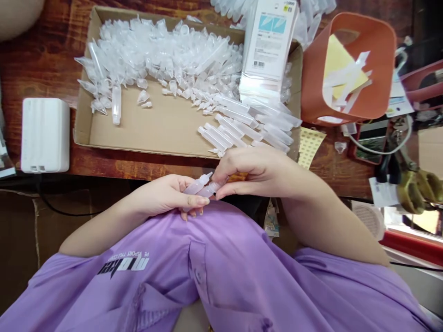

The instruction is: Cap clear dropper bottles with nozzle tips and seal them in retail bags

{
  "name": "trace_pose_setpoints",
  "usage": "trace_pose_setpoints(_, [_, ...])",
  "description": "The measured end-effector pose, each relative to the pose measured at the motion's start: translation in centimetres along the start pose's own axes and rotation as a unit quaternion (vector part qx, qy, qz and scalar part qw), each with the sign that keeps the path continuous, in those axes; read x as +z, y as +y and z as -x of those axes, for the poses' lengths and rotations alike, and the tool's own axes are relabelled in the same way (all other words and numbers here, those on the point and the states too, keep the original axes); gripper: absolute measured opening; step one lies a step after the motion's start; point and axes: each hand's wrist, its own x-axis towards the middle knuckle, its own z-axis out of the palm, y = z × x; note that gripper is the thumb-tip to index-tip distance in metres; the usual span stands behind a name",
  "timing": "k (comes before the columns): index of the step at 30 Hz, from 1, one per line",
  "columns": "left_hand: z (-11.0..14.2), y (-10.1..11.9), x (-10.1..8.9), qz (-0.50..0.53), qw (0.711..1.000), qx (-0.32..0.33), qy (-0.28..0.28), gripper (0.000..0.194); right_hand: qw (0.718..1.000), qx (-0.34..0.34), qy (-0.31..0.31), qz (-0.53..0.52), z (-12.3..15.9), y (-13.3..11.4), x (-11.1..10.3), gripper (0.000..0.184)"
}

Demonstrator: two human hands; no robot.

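My left hand [173,193] is closed around two small translucent plastic squeeze bottles held side by side. The upper squeeze bottle [195,185] has a pointed nozzle at its end. The lower squeeze bottle [208,190] points toward my right hand [258,173], whose thumb and fingers pinch a small clear nozzle piece [221,183] at that bottle's mouth; the fingers partly hide it. Both hands are above my lap, just in front of the table edge. Beyond them, several loose squeeze bottles [238,129] lie in the shallow cardboard tray [138,146].
A heap of clear nozzles and caps [166,50] fills the tray's back. A stack of printed cards [266,50] stands at its right. An orange bin [349,69] holds paper scraps. A white charger [44,134] sits at left, scissors [415,184] at right, a yellow dotted sheet [310,146] by the tray.
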Motion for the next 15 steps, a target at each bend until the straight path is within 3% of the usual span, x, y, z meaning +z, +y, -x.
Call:
trace_pose_setpoints(6, [-0.2, 0.2, 0.5, -0.070, 0.997, 0.006, 0.029, 0.028, 0.985, 0.085, 0.029, 0.150, 1.1, 0.1, 1.1, 0.065])
trace_pose_setpoints(10, [-0.4, 0.5, 0.7, -0.075, 0.996, 0.006, 0.037, 0.032, 0.989, 0.046, 0.022, 0.140, 2.3, 0.1, 0.9, 0.058])
trace_pose_setpoints(15, [-0.8, 0.6, 1.0, -0.126, 0.991, -0.003, 0.044, 0.031, 0.976, 0.036, 0.001, 0.215, 3.2, 0.2, 1.0, 0.055])
